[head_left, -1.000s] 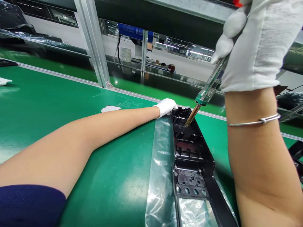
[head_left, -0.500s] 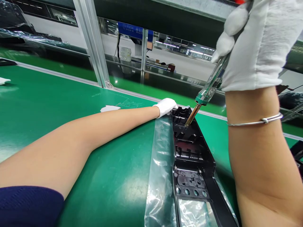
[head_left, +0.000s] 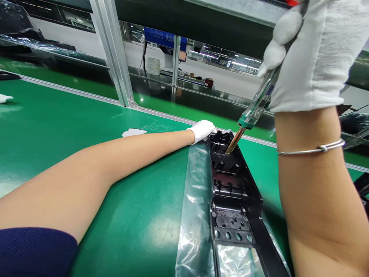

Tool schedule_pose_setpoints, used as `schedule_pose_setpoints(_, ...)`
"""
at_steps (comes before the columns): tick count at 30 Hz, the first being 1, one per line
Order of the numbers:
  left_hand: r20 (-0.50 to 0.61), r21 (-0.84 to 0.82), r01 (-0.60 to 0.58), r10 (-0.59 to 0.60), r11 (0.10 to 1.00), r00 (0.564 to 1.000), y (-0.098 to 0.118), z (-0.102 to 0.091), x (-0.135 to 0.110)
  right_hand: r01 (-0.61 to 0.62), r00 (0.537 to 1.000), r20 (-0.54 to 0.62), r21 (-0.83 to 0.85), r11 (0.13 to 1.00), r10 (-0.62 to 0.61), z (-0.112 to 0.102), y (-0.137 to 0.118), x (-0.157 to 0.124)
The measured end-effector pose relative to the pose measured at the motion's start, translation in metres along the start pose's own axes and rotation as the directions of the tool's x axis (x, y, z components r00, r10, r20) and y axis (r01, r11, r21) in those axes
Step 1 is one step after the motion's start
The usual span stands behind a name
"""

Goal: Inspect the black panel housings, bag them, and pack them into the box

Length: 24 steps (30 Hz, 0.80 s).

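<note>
My right hand point(head_left: 308, 57), in a white glove, is wrapped round a soldering iron point(head_left: 253, 105) with a clear handle, a green collar and a copper-coloured barrel. The iron slants down to the left, and its end meets the far part of a black plastic housing point(head_left: 253, 204). Ribs, clips and a row of round holes show inside the housing. My left hand point(head_left: 202, 130), also gloved in white, grips the housing's far left corner; its fingertips are partly hidden. Beneath the housing lies a clear plastic bag point(head_left: 197, 207).
The bench has a green top point(head_left: 129, 223). A white scrap point(head_left: 134, 132) lies beyond my left forearm. An aluminium post point(head_left: 112, 54) rises from the back edge, with a dark shelf point(head_left: 196, 29) overhead. Dark parts point(head_left: 363, 188) sit at the far right.
</note>
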<state>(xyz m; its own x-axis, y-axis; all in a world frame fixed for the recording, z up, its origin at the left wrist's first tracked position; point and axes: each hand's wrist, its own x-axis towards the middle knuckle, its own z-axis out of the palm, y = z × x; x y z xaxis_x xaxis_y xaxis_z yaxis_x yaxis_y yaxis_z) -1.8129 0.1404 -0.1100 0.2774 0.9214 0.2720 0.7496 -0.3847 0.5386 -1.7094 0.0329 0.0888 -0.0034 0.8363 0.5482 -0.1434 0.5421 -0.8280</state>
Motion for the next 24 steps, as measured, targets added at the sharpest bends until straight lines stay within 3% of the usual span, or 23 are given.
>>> schedule_pose_setpoints(6, 0.010, 0.074, -0.007, 0.006, 0.997, 1.000, 0.004, -0.002, -0.002, 0.098, 0.989, 0.112, 0.037, 0.995, -0.101, -0.014, 0.013, 0.019)
schedule_pose_setpoints(10, 0.012, 0.103, -0.019, 0.018, 0.994, 1.000, 0.005, -0.003, -0.002, 0.055, 0.998, -0.002, 0.000, 0.998, -0.055, -0.009, 0.009, 0.013)
schedule_pose_setpoints(15, 0.014, 0.122, -0.037, 0.036, 0.992, 0.999, 0.005, -0.003, -0.001, 0.099, 0.994, 0.033, 0.021, 0.995, -0.100, -0.002, 0.006, 0.002)
schedule_pose_setpoints(21, 0.016, 0.119, -0.044, 0.042, 0.992, 0.999, 0.004, -0.003, -0.001, 0.043, 0.998, -0.038, 0.005, 0.999, -0.042, -0.001, 0.003, 0.003)
schedule_pose_setpoints(24, 0.022, 0.109, -0.036, 0.034, 0.993, 0.999, 0.004, -0.002, -0.001, 0.076, 0.996, -0.044, 0.017, 0.997, -0.075, 0.000, 0.003, 0.003)
